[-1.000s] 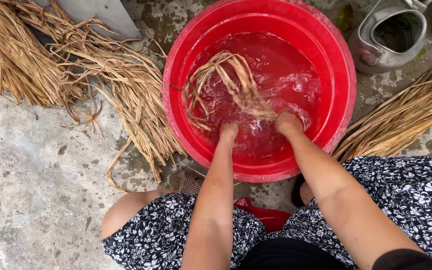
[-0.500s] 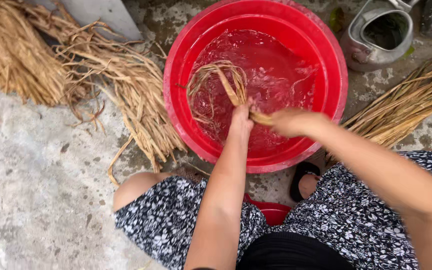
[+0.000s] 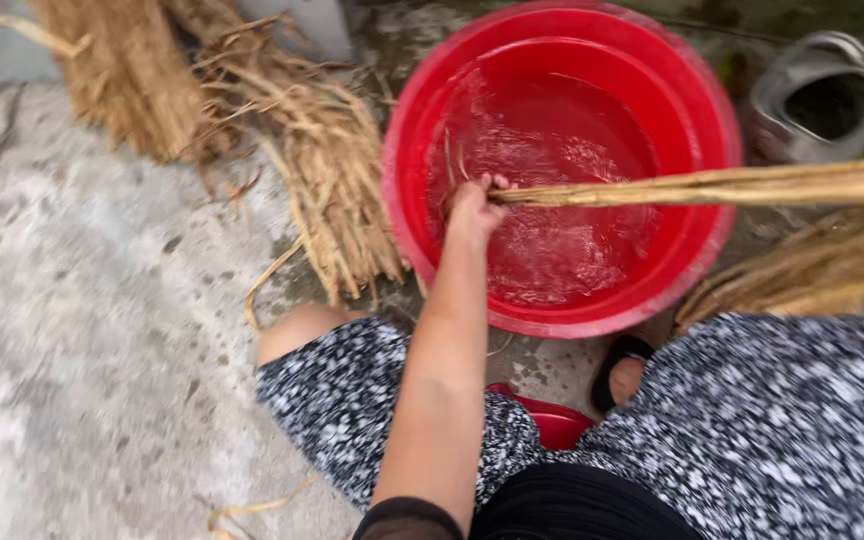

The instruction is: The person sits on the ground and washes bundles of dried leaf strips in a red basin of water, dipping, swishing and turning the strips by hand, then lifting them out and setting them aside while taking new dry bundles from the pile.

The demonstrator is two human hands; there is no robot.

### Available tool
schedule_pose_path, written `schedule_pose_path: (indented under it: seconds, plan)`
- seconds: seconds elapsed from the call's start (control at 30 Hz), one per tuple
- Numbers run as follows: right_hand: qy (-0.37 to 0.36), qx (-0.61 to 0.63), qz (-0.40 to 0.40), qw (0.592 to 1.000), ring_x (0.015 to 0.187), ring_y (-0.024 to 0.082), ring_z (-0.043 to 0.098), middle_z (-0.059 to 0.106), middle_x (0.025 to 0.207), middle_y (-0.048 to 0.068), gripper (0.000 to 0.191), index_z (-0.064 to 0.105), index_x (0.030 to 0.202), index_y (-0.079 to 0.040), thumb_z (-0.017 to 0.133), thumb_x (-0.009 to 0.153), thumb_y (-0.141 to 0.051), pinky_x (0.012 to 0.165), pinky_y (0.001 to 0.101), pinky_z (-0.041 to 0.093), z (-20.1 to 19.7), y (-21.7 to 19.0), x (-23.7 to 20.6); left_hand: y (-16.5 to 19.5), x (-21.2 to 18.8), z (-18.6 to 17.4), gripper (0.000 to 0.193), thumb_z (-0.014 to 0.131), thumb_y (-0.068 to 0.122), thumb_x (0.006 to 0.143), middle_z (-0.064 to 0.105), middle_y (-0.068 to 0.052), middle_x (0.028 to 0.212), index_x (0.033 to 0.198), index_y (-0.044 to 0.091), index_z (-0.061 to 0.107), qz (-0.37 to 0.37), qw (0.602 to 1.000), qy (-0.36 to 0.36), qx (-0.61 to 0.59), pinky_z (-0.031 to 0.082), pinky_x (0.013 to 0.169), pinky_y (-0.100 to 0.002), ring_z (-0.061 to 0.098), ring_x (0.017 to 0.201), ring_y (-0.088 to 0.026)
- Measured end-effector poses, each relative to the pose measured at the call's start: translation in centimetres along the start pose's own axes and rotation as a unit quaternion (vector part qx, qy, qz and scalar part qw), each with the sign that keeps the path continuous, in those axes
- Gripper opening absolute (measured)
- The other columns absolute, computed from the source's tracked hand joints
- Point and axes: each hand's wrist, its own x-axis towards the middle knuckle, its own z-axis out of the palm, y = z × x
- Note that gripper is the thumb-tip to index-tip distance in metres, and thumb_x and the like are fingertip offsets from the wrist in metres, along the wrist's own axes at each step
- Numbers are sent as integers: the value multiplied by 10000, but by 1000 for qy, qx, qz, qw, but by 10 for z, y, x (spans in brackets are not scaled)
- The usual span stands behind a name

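Left hand pinches one end of a wet straw bundle over the red basin

Head view: the left hand (image 3: 474, 208) is closed around the near end of a bundle of long tan straw fibres (image 3: 712, 186), right above the water in the red plastic basin (image 3: 697, 90). From that grip the bundle runs almost level to the person's right, crossing the basin's far rim and leaving the picture at the right edge, so its long axis lies across the body, not toward it. The right hand is out of view; whether it holds the other end cannot be told. A heap of dry straw (image 3: 322, 170) lies on the concrete floor (image 3: 102, 330) just left of the basin, more straw (image 3: 802, 280) lies to its right, and a grey metal can (image 3: 822, 105) stands beyond.
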Motion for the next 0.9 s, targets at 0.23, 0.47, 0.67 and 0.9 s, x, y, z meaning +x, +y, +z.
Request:
schedule_pose_path:
  seconds: [0.23, 0.47, 0.67, 0.9]
  plan:
    - [126, 110, 65, 984, 662, 209, 663, 667, 838, 107, 335, 595, 1232, -89, 602, 1015, -344, 623, 391, 577, -37, 138, -49, 18, -26, 2, 788, 645, 515, 898, 469, -237, 1481, 1498, 80, 379, -1, 952, -60, 299, 518, 1051, -604, 554, 1320, -409]
    - [256, 187, 134, 939, 652, 211, 660, 670, 862, 125, 354, 563, 1257, -52, 597, 1029, -321, 605, 386, 585, -17, 244, -123, 28, -8, -46, 741, 615, 415, 1004, 510, -207, 1539, 1589, 88, 299, -42, 908, -34, 415, 560, 1004, -556, 594, 1327, -378]
    - [342, 224, 175, 896, 643, 214, 657, 672, 882, 140, 372, 535, 1278, -21, 594, 1042, -302, 590, 381, 591, 24, 263, -136, 47, -6, -64, 539, 550, 341, 1026, 568, -131, 1423, 1509, 142, 413, -6, 864, 25, 503, 553, 974, -531, 611, 1242, -331]
    - [325, 202, 212, 899, 633, 217, 653, 674, 905, 159, 394, 503, 1303, 16, 589, 1056, -280, 572, 376, 598, 29, 262, -62, 62, -24, -77, 465, 528, 289, 1043, 623, -110, 1353, 1472, 125, 460, 15, 850, 48, 524, 567, 925, -495, 655, 1148, -291]
